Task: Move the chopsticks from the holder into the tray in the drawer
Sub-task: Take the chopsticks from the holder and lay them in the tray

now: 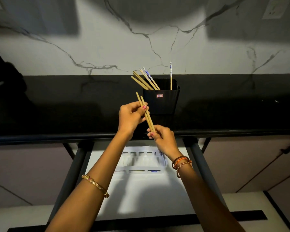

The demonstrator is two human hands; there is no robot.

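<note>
A black holder [161, 101] stands on the black counter and still has several chopsticks [146, 80] leaning in it, some plain wood, some with blue-and-white ends. In front of it, both hands hold a pair of plain wooden chopsticks [145, 112], tilted up to the left. My left hand [131, 117] grips their upper half. My right hand [163, 139] pinches their lower end. Below, in the open drawer, lies a white slotted tray [141, 162]; my right wrist partly covers its right side, where a blue-patterned chopstick shows.
The black counter's front edge [57, 136] runs across just above the open drawer [141, 190]. Dark drawer rails [74, 166] flank the white drawer floor. Cabinet fronts lie at both sides, and a marble wall rises behind the counter.
</note>
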